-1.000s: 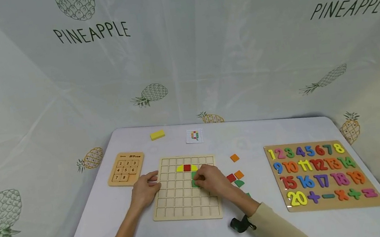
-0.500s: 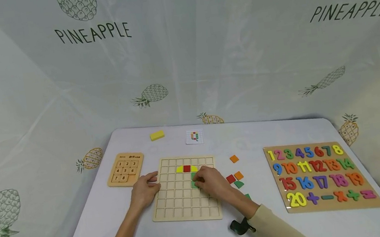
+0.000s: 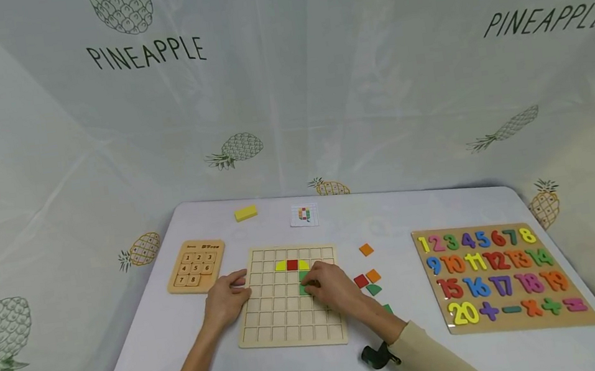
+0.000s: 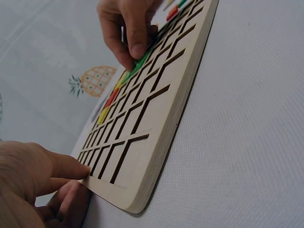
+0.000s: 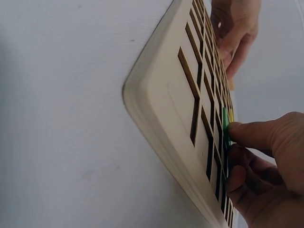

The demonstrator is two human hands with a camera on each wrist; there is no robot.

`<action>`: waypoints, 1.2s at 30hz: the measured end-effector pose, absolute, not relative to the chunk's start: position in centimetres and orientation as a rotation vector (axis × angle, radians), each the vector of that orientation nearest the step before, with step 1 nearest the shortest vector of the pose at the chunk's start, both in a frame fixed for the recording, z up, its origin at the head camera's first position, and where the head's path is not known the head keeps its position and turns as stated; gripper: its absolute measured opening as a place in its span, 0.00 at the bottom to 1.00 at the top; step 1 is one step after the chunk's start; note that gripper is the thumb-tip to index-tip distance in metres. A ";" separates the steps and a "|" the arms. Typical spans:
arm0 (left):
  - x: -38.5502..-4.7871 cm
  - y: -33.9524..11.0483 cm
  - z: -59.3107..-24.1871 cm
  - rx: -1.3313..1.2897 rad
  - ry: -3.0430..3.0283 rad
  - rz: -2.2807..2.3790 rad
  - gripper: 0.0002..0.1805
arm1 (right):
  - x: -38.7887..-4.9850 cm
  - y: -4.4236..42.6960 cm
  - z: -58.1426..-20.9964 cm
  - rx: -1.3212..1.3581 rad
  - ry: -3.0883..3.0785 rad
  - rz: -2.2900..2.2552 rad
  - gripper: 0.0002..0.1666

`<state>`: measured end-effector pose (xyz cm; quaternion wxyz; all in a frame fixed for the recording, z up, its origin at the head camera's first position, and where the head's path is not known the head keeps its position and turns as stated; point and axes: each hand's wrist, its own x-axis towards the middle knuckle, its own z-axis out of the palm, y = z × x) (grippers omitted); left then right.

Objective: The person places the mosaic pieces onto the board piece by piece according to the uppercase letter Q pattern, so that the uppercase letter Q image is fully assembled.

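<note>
Although the head view half hides its fingertips, the right hand (image 3: pixel 333 284) is seen in the wrist views pinching a green tile (image 5: pixel 225 126) on the grid board (image 3: pixel 278 316), on the near side of the yellow-red-yellow row (image 3: pixel 292 265). The left hand (image 3: pixel 227 300) touches the board's left edge, fingers fairly straight; its own wrist view shows one tip on the frame. Only the head view shows the picture card (image 3: pixel 298 222) beyond and, well to the right, the number puzzle (image 3: pixel 531 329).
</note>
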<state>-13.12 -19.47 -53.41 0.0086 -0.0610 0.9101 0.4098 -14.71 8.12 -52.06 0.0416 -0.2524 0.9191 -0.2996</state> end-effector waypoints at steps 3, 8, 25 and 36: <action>-13.1 -19.5 -53.4 -0.185 2.848 1.278 0.27 | -14.8 8.4 -51.9 -0.756 2.778 -0.962 0.08; -13.2 -19.5 -53.5 -0.181 2.845 1.286 0.27 | -15.6 9.7 -51.0 -0.710 2.759 -1.047 0.08; -13.2 -19.6 -53.6 -0.191 2.836 1.280 0.28 | -20.4 20.4 -51.4 -0.093 2.832 -1.116 0.18; -13.3 -19.5 -53.4 -0.186 2.839 1.277 0.28 | -20.1 20.3 -52.3 -0.096 2.895 -0.987 0.15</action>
